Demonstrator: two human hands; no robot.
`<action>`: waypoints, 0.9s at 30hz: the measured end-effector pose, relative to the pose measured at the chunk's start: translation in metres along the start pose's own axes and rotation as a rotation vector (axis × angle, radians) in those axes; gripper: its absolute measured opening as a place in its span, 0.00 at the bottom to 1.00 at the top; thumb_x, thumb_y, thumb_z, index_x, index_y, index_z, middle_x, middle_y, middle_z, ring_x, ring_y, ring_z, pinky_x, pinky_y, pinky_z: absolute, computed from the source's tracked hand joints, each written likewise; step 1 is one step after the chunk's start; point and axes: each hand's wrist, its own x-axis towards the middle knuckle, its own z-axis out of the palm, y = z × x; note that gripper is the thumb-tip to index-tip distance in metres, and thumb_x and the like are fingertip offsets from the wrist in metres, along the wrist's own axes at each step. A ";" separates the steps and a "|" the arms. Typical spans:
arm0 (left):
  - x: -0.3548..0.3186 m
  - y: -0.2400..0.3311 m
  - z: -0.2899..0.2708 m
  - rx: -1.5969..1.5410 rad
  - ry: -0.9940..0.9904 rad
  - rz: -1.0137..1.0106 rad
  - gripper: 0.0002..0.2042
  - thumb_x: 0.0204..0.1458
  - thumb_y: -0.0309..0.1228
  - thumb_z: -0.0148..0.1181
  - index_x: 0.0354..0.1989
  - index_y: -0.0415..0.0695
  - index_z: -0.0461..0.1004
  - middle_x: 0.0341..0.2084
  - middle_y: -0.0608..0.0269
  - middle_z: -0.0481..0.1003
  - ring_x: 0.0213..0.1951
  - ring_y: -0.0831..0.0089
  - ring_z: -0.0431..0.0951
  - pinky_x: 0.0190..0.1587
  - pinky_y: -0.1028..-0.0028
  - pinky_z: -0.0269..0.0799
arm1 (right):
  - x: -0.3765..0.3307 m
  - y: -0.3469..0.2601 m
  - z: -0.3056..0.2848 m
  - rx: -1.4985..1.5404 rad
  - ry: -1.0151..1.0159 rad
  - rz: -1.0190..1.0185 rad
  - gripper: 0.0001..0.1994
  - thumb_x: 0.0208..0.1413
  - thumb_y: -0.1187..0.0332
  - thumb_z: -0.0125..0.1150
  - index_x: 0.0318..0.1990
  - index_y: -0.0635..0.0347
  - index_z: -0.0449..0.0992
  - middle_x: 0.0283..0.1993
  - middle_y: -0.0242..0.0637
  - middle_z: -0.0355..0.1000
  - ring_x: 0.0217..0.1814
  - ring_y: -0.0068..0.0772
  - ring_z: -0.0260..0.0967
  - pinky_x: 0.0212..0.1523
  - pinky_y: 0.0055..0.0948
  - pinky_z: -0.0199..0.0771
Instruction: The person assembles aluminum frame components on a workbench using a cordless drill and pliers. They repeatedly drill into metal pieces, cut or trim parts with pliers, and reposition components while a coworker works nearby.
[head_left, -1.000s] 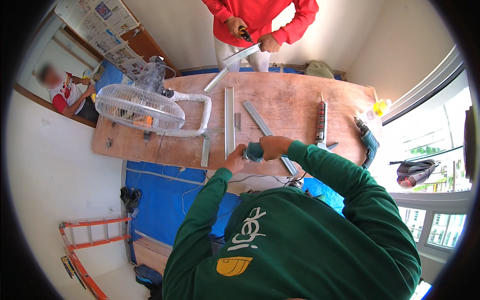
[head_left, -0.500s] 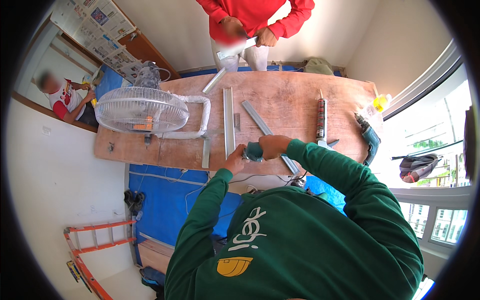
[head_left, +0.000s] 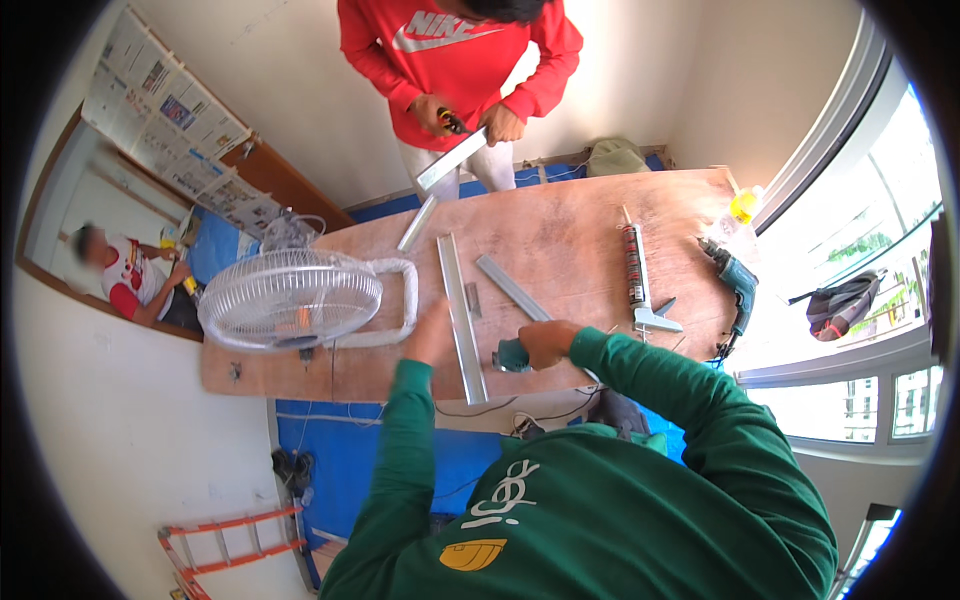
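My right hand [head_left: 548, 343] is closed round a rounded teal power tool [head_left: 513, 356] above the table's near edge; its exact kind is hidden by my fingers. My left hand [head_left: 431, 332] is off the tool and smeared by motion, between the fan and a long metal channel [head_left: 460, 320]. Whether its fingers hold anything does not show. That channel lies lengthwise away from me, its near end sticking out past the table edge. A second metal strip [head_left: 512, 287] slants under my right hand. A small grey metal piece [head_left: 473, 299] rests between the two.
Across the wooden table [head_left: 590, 215], a person in red holds a metal channel [head_left: 452, 162] and a black-and-yellow tool [head_left: 452, 121]. A fan [head_left: 290, 300] stands left; a caulking gun [head_left: 637, 275] and teal drill [head_left: 737, 285] lie right. An orange ladder [head_left: 235, 525] is lower left.
My left hand has let go of the teal tool and moved left. My right hand still holds it. The person in red now shows a black-and-yellow tool beside the channel. The view has shifted.
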 end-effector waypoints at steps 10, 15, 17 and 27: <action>0.375 0.088 -0.192 -0.948 0.355 -0.427 0.52 0.55 0.65 0.70 0.73 0.30 0.62 0.58 0.53 0.71 0.63 0.57 0.68 0.72 0.51 0.62 | -0.004 0.001 0.004 0.125 0.063 -0.017 0.17 0.49 0.67 0.67 0.46 0.66 0.86 0.51 0.58 0.83 0.56 0.56 0.83 0.55 0.47 0.83; 0.490 0.049 -0.133 -0.840 0.184 -0.569 0.23 0.59 0.51 0.73 0.52 0.47 0.79 0.42 0.57 0.78 0.48 0.64 0.80 0.53 0.50 0.79 | -0.006 0.012 -0.001 0.254 0.051 -0.022 0.18 0.50 0.69 0.67 0.48 0.67 0.85 0.53 0.59 0.83 0.57 0.57 0.83 0.57 0.47 0.83; 0.492 0.010 -0.131 -1.222 -0.196 -0.179 0.11 0.61 0.37 0.74 0.34 0.46 0.78 0.25 0.62 0.76 0.27 0.64 0.79 0.33 0.57 0.83 | -0.007 0.021 -0.003 0.288 0.040 -0.015 0.18 0.49 0.69 0.67 0.47 0.68 0.85 0.53 0.59 0.82 0.57 0.57 0.83 0.57 0.47 0.83; 0.466 0.006 -0.117 -1.603 -0.041 -0.353 0.05 0.63 0.25 0.66 0.40 0.44 0.74 0.38 0.61 0.77 0.41 0.63 0.82 0.50 0.46 0.87 | 0.002 0.044 -0.015 0.331 -0.005 -0.036 0.16 0.51 0.68 0.67 0.45 0.67 0.86 0.49 0.60 0.83 0.55 0.60 0.82 0.54 0.48 0.83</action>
